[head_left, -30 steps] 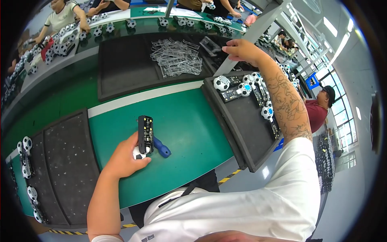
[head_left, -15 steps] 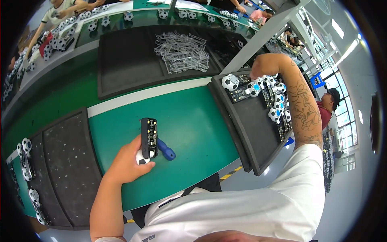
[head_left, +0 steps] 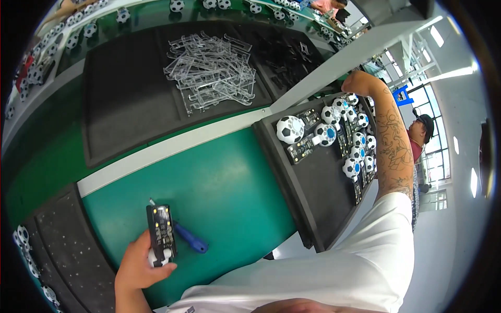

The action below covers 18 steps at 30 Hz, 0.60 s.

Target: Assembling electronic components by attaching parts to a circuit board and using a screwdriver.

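1. Black rectangular circuit board (head_left: 161, 229), with a small white football-patterned ball (head_left: 158, 257) at its near end, is held upright over the green table surface (head_left: 219, 193) near the lower left of the view.
2. The board is gripped at its lower end by the left hand (head_left: 136, 266), whose fingers are curled closed around the ball and the board's base.
3. A blue-handled screwdriver (head_left: 191, 238) is seen lying on the green surface just beside the board, on its right.
4. The right hand (head_left: 353, 81) is raised at the far end of the black foam tray (head_left: 313, 208) on the right; whether it is open or closed cannot be told, since only its back and wrist are shown.
5. On that tray, a cluster of black-and-white football-shaped parts (head_left: 290, 129) and black boards (head_left: 300, 151) is gathered at the far half, while the near half is left bare.
6. A pile of clear plastic brackets (head_left: 211, 70) is spread over a large black mat (head_left: 125, 104) beyond a white strip (head_left: 172, 146) that crosses the table.
7. A second textured black mat (head_left: 62, 245) is laid at the left, with more small footballs (head_left: 23, 237) along its outer edge.
8. Open green surface is left between the held board and the tray's raised left edge.
9. Another person in a dark cap (head_left: 420, 125) is seen past the right forearm.
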Each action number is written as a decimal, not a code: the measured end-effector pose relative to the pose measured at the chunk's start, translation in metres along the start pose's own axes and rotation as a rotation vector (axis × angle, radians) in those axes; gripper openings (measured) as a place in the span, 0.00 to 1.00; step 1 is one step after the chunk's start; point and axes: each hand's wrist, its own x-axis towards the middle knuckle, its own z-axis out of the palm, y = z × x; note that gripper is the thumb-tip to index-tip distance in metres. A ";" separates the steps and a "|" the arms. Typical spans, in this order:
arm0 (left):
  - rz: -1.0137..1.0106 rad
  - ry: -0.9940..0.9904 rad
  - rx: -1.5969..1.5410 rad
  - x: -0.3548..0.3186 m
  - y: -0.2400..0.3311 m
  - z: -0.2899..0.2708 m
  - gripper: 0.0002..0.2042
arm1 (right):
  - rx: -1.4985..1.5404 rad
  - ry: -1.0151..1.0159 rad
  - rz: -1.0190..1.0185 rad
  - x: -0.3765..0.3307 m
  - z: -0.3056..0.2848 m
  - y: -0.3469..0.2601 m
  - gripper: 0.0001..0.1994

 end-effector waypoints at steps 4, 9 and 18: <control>-0.092 -0.034 -0.032 0.001 -0.005 -0.005 0.39 | -0.023 0.027 0.025 0.045 0.016 0.007 0.18; -0.076 -0.029 -0.037 0.003 -0.008 -0.004 0.40 | 0.317 -0.106 0.057 0.113 0.051 0.023 0.20; 0.123 0.018 0.046 0.006 -0.016 0.003 0.37 | 0.304 -0.117 0.068 0.114 0.067 -0.054 0.20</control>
